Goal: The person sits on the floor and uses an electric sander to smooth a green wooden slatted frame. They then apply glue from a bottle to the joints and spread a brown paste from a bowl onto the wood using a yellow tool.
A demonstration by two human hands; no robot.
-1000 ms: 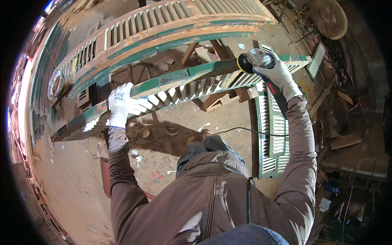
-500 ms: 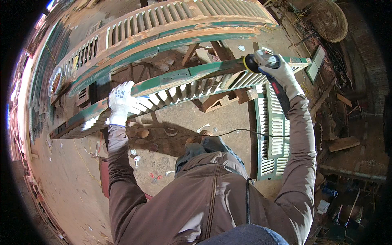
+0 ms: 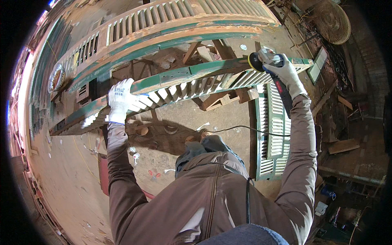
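Observation:
My right hand [image 3: 286, 76], in a white glove, grips an angle grinder [image 3: 271, 58] with a yellow-rimmed sanding disc. The disc is at the upper edge of a louvred shutter [image 3: 175, 76], near its right end; whether it touches cannot be made out. Green paint covers much of that edge, with worn, bare-looking patches. My left hand [image 3: 119, 100], also gloved in white, is closed over the same edge toward the left. The shutter stands on its long side, its slats facing me.
Behind lies another partly stripped louvred shutter [image 3: 159, 16]. A green-framed shutter [image 3: 275, 126] is on the floor at my right. A black cord [image 3: 241, 127] crosses in front of me. Wooden offcuts [image 3: 220, 100] lie beneath the work, and a round woven basket [image 3: 332, 22] at the far right.
The grinder and my right hand have shifted slightly to the right along the shutter's edge. My left hand keeps its hold in nearly the same place.

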